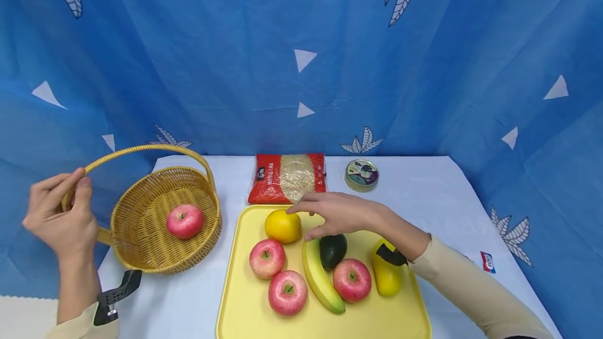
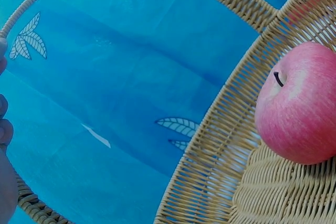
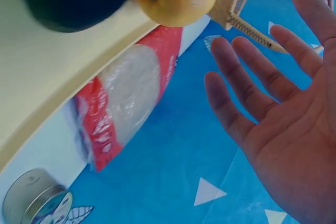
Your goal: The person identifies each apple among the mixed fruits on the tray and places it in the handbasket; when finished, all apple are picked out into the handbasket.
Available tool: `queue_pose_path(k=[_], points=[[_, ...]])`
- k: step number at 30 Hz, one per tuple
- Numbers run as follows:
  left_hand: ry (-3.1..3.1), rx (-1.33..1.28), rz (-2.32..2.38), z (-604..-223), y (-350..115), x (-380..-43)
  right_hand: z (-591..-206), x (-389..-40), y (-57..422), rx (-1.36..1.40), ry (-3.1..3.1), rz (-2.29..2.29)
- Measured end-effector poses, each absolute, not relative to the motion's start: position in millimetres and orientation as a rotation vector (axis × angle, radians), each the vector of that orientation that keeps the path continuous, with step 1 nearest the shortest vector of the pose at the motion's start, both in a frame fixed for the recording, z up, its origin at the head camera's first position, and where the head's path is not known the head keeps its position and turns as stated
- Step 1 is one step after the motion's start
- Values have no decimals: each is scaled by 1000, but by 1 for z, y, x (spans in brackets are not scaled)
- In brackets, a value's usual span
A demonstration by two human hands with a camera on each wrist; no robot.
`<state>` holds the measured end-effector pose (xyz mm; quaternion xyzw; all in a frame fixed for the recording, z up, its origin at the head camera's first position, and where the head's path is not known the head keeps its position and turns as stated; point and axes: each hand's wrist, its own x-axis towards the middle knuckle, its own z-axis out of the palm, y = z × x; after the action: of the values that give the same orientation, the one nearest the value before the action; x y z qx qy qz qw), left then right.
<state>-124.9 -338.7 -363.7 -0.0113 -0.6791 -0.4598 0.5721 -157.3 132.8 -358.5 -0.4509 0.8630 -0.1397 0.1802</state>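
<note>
My left hand (image 1: 63,218) grips the arched handle of a wicker basket (image 1: 136,203), which tilts toward me at the left. One red apple (image 1: 185,221) lies inside the basket; the left wrist view shows this apple (image 2: 302,103) up close. Over the back of a yellow tray (image 1: 377,323), my right hand (image 1: 336,213) hovers with fingers spread and nothing held. Its fingertips are close to an orange-yellow round fruit (image 1: 282,227). The palm of that hand (image 3: 289,124) faces the camera in the right wrist view.
On the tray lie several red apples (image 1: 288,293), a banana (image 1: 320,276), a dark avocado (image 1: 333,251) and a yellow mango (image 1: 388,273). Behind it are a red bag of pale dry food (image 1: 287,178) and a round tin (image 1: 361,175). A blue patterned curtain (image 1: 226,67) surrounds the white table.
</note>
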Motion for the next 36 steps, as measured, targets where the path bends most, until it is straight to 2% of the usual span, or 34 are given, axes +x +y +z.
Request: queue_pose_path(k=[20, 36], points=[[-1556, -51, -1114, -363, -339, -126, -380, -112, 196, -1120, 2425, -492], [-1581, -36, -1087, -364, -339, -124, -395, -100, 209, -1029, 2326, -449]])
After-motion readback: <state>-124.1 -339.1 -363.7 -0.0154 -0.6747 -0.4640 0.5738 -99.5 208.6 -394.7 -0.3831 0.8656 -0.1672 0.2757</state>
